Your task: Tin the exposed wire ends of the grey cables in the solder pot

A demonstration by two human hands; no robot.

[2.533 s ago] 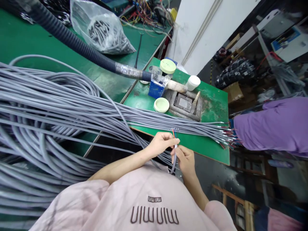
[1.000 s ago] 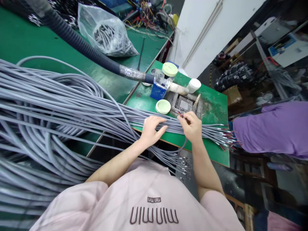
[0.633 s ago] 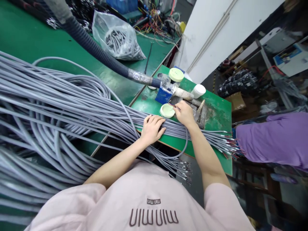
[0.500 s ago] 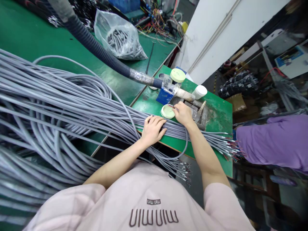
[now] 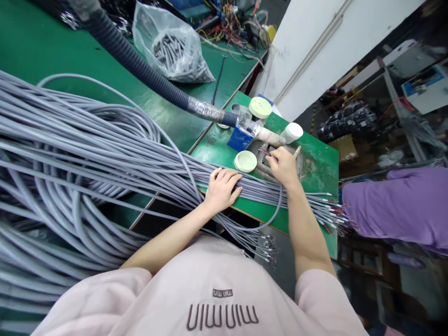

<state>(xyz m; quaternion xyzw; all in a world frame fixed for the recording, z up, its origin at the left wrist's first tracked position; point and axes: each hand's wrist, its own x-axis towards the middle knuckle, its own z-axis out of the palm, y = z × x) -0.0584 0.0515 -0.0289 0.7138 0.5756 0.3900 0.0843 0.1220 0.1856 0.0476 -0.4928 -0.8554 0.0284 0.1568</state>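
My right hand (image 5: 283,164) pinches the end of a grey cable (image 5: 280,198), its thin coloured wires (image 5: 265,152) sticking out to the left of the fingertips. They are over a dark, square-framed metal device (image 5: 261,167), partly hidden by the hand. The cable loops down from my wrist and back towards the bundle. My left hand (image 5: 223,187) lies over the grey cable bundle (image 5: 261,187), fingers stretched across it and thumb apart. Between the hands, just beyond the bundle, sits a shallow pale-green round dish (image 5: 245,161).
A ribbed hose (image 5: 140,65) crosses above the bench to a pipe (image 5: 269,136) beside a blue box (image 5: 240,137). Behind stand a white container (image 5: 292,133) and a pale-green lid (image 5: 260,107). A bag of cable pieces (image 5: 175,56) lies further back. A person's purple sleeve (image 5: 399,200) is at right.
My right hand has moved right with the cable end, from over the pale-green dish to over the metal device. My left hand has stayed on the bundle.
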